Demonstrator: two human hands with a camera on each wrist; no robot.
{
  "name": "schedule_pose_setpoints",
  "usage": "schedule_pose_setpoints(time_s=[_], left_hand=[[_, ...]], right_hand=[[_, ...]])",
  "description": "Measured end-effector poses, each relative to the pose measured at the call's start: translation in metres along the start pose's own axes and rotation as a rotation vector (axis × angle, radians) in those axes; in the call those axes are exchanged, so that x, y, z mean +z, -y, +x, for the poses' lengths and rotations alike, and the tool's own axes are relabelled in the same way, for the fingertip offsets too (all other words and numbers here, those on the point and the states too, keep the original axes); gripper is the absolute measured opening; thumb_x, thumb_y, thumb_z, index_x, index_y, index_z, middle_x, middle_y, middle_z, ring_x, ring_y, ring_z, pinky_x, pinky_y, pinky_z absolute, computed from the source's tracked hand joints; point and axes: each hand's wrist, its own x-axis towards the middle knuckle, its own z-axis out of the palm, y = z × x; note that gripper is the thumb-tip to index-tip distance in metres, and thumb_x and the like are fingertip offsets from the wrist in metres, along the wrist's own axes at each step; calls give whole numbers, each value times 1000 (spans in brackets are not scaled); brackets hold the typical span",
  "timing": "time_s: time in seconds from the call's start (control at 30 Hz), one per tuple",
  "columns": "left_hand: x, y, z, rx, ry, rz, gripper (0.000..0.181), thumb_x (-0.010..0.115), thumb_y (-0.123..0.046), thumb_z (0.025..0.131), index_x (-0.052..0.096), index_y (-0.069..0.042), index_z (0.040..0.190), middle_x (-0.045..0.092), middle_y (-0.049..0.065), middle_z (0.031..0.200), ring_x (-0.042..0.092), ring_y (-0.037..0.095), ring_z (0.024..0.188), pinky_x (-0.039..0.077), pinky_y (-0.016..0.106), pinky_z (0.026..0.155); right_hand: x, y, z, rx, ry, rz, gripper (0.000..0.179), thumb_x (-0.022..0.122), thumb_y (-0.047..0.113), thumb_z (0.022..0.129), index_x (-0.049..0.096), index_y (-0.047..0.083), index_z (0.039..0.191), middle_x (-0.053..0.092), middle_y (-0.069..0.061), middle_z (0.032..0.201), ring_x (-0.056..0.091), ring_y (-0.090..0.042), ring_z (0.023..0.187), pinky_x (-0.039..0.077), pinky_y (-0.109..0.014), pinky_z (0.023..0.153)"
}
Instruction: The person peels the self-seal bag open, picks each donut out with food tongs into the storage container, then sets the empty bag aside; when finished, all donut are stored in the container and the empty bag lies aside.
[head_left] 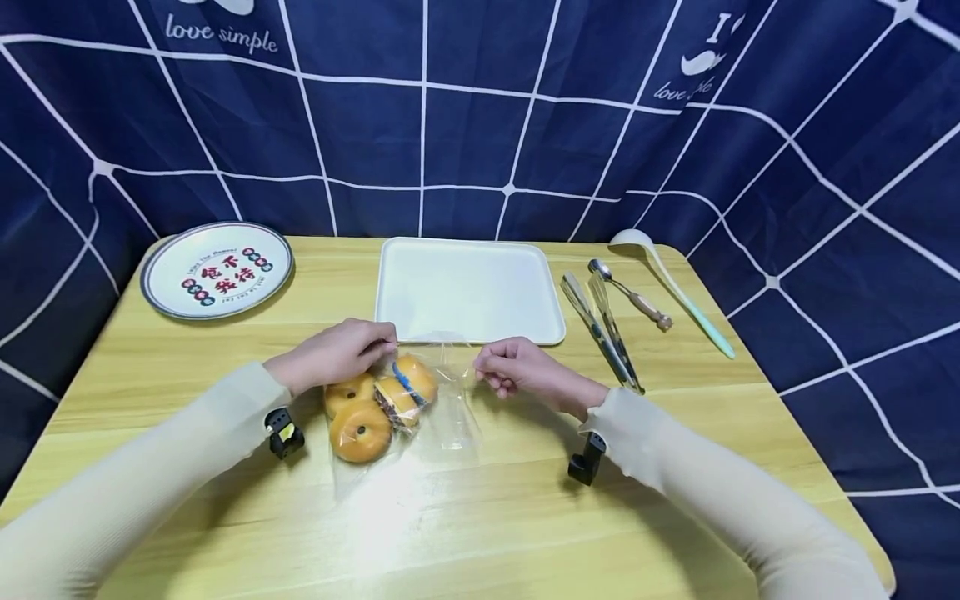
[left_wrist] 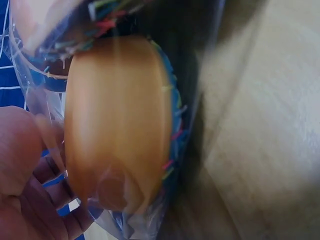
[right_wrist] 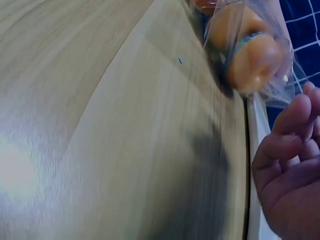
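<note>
A clear plastic bag (head_left: pixel 453 417) of doughnuts lies between the two hands in the head view. Inside are several doughnuts (head_left: pixel 362 431), golden-brown, some with blue or dark icing and sprinkles. At the bag's upper left, my left hand (head_left: pixel 335 357) grips the film with bent fingers. The left wrist view has one blue-iced doughnut (left_wrist: pixel 117 125) on edge behind the film, close by that hand. My right hand (head_left: pixel 525 371) pinches the bag's right edge between thumb and forefinger; in the right wrist view its fingertips (right_wrist: pixel 298 107) meet the film.
A white rectangular tray (head_left: pixel 468 287) stands just beyond the bag. At the back left is a round plate (head_left: pixel 217 292) with red characters. Tongs (head_left: pixel 600 329), a metal scoop (head_left: pixel 637 302) with a brown handle and a green-handled ladle (head_left: pixel 678 292) lie at the right.
</note>
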Motion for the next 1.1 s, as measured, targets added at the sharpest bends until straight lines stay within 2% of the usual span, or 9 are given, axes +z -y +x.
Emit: schedule_pose_setpoints(time_s=[0.1, 0.23, 0.37, 0.47, 0.67, 0.83, 1.1], left_hand=[[0, 0, 0, -22, 10, -4, 18, 53, -7, 107, 62, -13, 92, 57, -2, 78, 53, 11, 73, 47, 31, 72], [0, 1, 0, -37, 0, -2, 18, 53, -7, 107, 61, -12, 92, 56, -2, 76, 53, 11, 73, 47, 31, 73], [-1, 1, 3, -34, -13, 9, 17, 54, -7, 106, 63, -11, 93, 58, -1, 77, 54, 12, 74, 48, 33, 74], [0, 0, 6, -30, -16, 14, 16, 55, -7, 106, 65, -10, 95, 62, 0, 79, 55, 13, 75, 50, 33, 75], [3, -2, 8, -19, -33, 20, 17, 55, -6, 106, 63, -11, 92, 61, 0, 79, 56, 14, 76, 50, 34, 75], [5, 0, 8, 13, -47, 34, 19, 54, -8, 108, 61, -13, 90, 56, -2, 76, 54, 13, 74, 48, 33, 74], [3, 9, 8, 39, -73, 44, 19, 55, -6, 107, 60, -14, 91, 58, -2, 80, 55, 13, 78, 49, 34, 77]], right_hand=[[3, -1, -1, 36, -29, 25, 29, 53, 25, 108, 66, 7, 89, 58, 7, 63, 51, -5, 54, 45, -18, 55], [16, 4, -3, 39, -135, -63, 38, 58, 37, 107, 64, 5, 88, 54, 7, 63, 47, -8, 54, 43, -21, 55], [33, 13, -5, 26, -253, -168, 34, 69, 37, 101, 61, 7, 85, 48, 8, 63, 44, -10, 55, 40, -22, 54], [44, 18, -5, 17, -289, -218, 30, 74, 32, 98, 65, 7, 84, 48, 8, 62, 45, -9, 54, 38, -21, 51], [51, 19, -8, -74, -243, -302, 24, 71, 20, 100, 66, 3, 85, 51, 6, 62, 48, -9, 56, 38, -19, 50], [43, 17, -11, -96, -166, -221, 18, 67, 13, 101, 64, 1, 88, 52, 4, 64, 51, -10, 58, 41, -18, 54], [23, 12, -16, -67, -33, -147, 16, 63, 9, 101, 62, -4, 91, 50, 8, 66, 48, -7, 59, 42, -19, 59]])
